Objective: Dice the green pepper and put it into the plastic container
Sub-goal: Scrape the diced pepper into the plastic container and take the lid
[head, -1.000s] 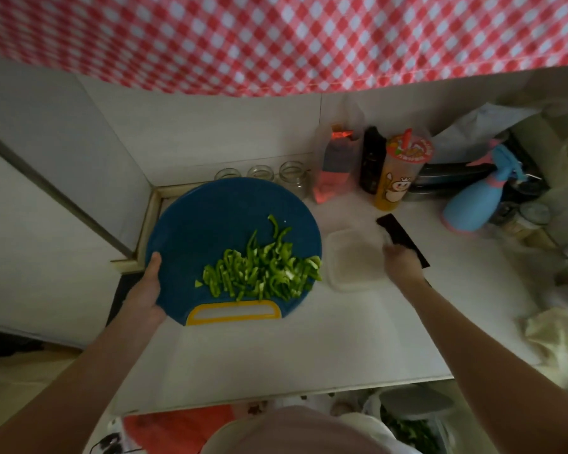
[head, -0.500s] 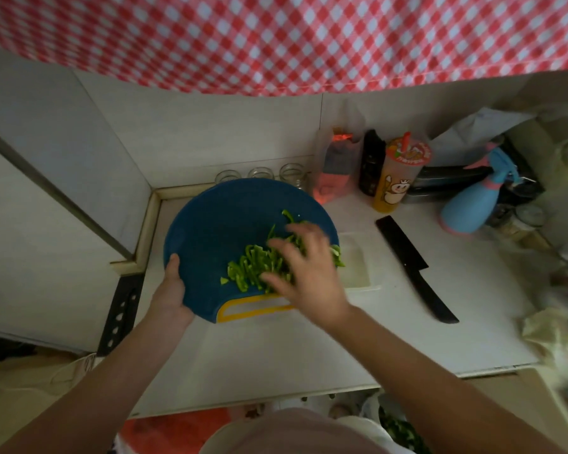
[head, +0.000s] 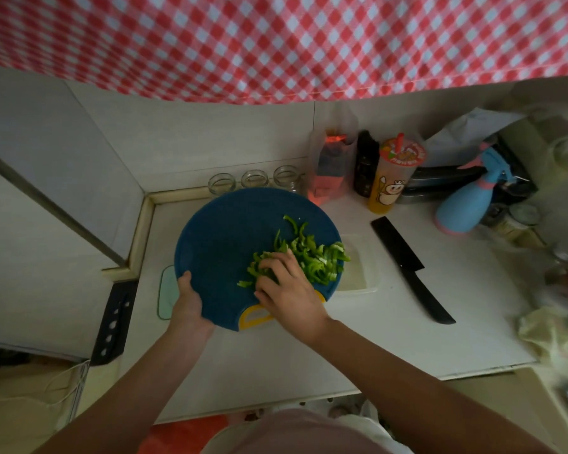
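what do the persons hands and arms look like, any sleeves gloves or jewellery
The left hand and right hand are bare: no gloves, and no watch or bracelet shows at either wrist. No sleeve shows on either arm up to the frame's edge. Rings are too small to tell.

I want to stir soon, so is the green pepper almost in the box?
Nearly. Done: the green pepper is cut into strips, and the knife lies on the counter. In hand: the left hand holds the blue board over the edge of the plastic container while the right hand rests on the pile. Left: every piece I see is on the board; none shows in the container.
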The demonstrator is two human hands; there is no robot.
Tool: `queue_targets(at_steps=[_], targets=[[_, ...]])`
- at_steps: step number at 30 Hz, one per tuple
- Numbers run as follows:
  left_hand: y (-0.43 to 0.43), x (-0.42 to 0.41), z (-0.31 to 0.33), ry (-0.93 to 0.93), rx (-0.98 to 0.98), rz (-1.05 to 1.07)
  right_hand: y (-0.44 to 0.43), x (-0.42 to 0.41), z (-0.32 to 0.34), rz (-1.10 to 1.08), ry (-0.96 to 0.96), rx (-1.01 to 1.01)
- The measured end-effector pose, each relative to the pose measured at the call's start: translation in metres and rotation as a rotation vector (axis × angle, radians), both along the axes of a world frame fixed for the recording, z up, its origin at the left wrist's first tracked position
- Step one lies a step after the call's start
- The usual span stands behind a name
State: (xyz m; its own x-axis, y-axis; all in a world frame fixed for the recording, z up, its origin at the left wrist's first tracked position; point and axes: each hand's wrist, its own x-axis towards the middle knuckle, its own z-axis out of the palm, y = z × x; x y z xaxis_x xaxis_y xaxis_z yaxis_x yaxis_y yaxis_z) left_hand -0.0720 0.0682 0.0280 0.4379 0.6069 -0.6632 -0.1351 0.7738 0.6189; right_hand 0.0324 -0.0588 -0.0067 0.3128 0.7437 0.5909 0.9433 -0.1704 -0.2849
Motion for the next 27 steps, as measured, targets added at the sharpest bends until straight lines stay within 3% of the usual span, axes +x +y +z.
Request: queue_targets(at_steps=[15,27], targets=[[-0.012,0.018,0.001,0.024,0.047,-0.021,-0.043,0.057,-0.013,-0.038,-0.197,-0.114],[-0.006,0.025,-0.002,0.044,0.076,-0.038,-0.066,0.092,-0.019,-0.153,-0.152,-0.095]])
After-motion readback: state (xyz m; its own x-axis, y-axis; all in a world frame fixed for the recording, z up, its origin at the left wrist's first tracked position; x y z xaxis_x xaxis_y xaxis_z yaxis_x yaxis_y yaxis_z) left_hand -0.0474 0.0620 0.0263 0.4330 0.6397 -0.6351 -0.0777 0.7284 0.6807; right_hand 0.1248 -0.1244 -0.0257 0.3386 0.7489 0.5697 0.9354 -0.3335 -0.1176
